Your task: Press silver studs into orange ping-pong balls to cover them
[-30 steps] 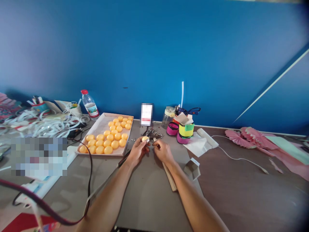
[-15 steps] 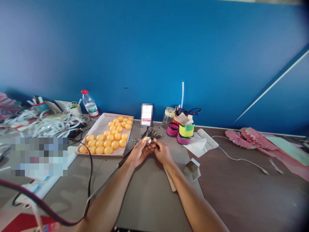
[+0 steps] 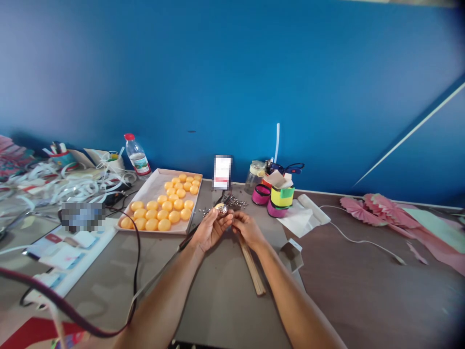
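Between the thumb and fingers of my left hand [image 3: 208, 231] is a small yellow ball [image 3: 223, 209], its facing side covered in shiny silver bits. My right hand [image 3: 250, 230] is right beside it, thumb and fingertips pinched together close to the left fingertips. Whatever the right fingers hold is too small to make out. Behind both hands lies a loose scatter of small silver pieces [image 3: 238, 201]. A bundle of thin wooden sticks [image 3: 252, 271] runs along the inner side of my right wrist. Left of the hands, several plain yellow balls [image 3: 164, 225] sit in a shallow white tray [image 3: 154, 186].
A phone [image 3: 222, 173] stands against the blue wall. To its right are a clear jar [image 3: 252, 178] and bright tape-like rolls [image 3: 281, 196]. A water bottle [image 3: 138, 160], tangled white strips [image 3: 80, 186] and a power strip [image 3: 85, 261] occupy the left. Cables cross the lower left.
My right hand has turned a little and its fingers show more, with more of the wooden sticks visible. The ball in my left hand has tilted slightly. The view has shifted slightly.
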`<state>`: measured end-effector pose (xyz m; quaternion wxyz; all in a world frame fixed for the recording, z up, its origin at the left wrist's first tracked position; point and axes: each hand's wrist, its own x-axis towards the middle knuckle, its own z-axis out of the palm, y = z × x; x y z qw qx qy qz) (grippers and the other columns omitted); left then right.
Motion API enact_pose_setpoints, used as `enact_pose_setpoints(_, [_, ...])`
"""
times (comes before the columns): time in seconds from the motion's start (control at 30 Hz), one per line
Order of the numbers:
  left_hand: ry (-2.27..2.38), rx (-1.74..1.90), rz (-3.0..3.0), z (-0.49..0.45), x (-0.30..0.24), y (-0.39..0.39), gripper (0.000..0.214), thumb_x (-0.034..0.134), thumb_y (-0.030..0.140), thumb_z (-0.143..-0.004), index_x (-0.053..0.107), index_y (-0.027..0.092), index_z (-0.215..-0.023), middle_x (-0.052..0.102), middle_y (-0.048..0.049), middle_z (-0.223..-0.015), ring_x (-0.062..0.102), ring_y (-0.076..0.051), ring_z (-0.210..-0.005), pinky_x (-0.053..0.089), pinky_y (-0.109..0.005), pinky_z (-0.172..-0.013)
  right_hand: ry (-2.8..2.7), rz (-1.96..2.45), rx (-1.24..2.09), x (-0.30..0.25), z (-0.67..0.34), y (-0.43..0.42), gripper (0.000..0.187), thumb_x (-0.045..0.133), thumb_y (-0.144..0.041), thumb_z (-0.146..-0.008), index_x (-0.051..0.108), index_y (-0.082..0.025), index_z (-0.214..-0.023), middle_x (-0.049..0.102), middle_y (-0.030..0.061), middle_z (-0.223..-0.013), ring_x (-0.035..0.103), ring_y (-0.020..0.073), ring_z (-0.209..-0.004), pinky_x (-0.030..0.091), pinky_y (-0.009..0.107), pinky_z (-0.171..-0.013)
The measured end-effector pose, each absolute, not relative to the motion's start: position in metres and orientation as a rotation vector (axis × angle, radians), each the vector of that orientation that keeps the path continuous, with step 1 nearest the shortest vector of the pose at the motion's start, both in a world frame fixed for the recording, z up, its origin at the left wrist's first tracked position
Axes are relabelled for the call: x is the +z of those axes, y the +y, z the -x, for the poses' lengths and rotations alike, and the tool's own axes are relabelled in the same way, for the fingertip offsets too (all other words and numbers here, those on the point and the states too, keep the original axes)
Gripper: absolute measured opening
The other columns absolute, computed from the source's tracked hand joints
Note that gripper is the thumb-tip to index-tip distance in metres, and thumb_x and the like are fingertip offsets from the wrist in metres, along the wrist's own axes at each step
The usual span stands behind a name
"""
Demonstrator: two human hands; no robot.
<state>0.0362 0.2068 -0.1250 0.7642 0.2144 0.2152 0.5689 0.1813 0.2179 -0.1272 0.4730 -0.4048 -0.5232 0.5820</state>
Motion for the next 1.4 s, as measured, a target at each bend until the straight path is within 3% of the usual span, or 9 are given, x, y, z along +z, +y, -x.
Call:
enact_pose_setpoints(0.27, [0.448,1.236,-0.46,-0.035,-0.127,0.207,0.024,0.061,0.031,-0.086,0.061,0.013,-0.102,0.071,-0.0085,-0.092,0.069,-0.014,-0.083,0.056,-0.023,-0.075,-1.133,0.846,1.615,-0.13,-0.178,0.219,0.024,0.076,-0.033,-0.063,0.068,-0.019,-0.08,0.064,-0.0021,-0.071,0.047,0.0074,-0.052,0.035,0.023,-0.053])
enact_pose_setpoints(0.47, [0.452,1.211,-0.451,-0.034,-0.128,0.208,0.026,0.059,0.034,-0.087,0.063,0.011,-0.098,0.07,-0.0112,-0.102,0.069,-0.014,-0.086,0.056,-0.023,-0.077,-1.159,0.932,1.556,-0.129,-0.177,0.219,0.017,0.071,-0.032,-0.065,0.062,-0.018,-0.068,0.056,-0.005,-0.055,0.046,0.008,-0.05,0.033,0.022,-0.052])
enact_pose_setpoints(0.77, [0.465,1.218,-0.461,-0.034,-0.128,0.208,0.027,0.059,0.037,-0.087,0.063,0.013,-0.098,0.069,-0.0104,-0.106,0.068,-0.015,-0.087,0.054,-0.026,-0.081,-1.226,1.021,1.442,-0.128,-0.176,0.218,0.012,0.06,-0.031,-0.069,0.059,-0.019,-0.07,0.056,-0.0053,-0.05,0.049,0.0097,-0.047,0.034,0.023,-0.049])
enact_pose_setpoints(1.0, [0.486,1.159,-0.59,-0.035,-0.129,0.206,0.031,0.069,0.036,-0.079,0.061,0.016,-0.102,0.068,-0.0094,-0.105,0.067,-0.016,-0.079,0.054,-0.03,-0.074,-0.942,0.899,1.461,-0.127,-0.183,0.225,0.021,0.068,-0.033,-0.064,0.053,-0.02,-0.068,0.058,-0.005,-0.058,0.045,0.0069,-0.041,0.033,0.022,-0.044])
enact_pose_setpoints(1.23, [0.536,1.14,-0.689,-0.033,-0.128,0.206,0.03,0.07,0.033,-0.078,0.062,0.016,-0.101,0.067,-0.0061,-0.094,0.064,-0.013,-0.072,0.05,-0.025,-0.068,-0.915,0.771,1.524,-0.118,-0.191,0.226,0.024,0.077,-0.028,-0.059,0.06,-0.02,-0.074,0.058,-0.0047,-0.062,0.052,0.009,-0.053,0.042,0.025,-0.054])
enact_pose_setpoints(1.4, [0.58,1.126,-0.722,-0.034,-0.131,0.207,0.032,0.073,0.034,-0.075,0.063,0.017,-0.101,0.065,-0.0043,-0.089,0.064,-0.013,-0.071,0.049,-0.025,-0.068,-0.942,0.8,1.521,-0.118,-0.191,0.224,0.019,0.077,-0.028,-0.058,0.064,-0.019,-0.069,0.058,-0.0043,-0.061,0.046,0.0074,-0.052,0.037,0.023,-0.053])
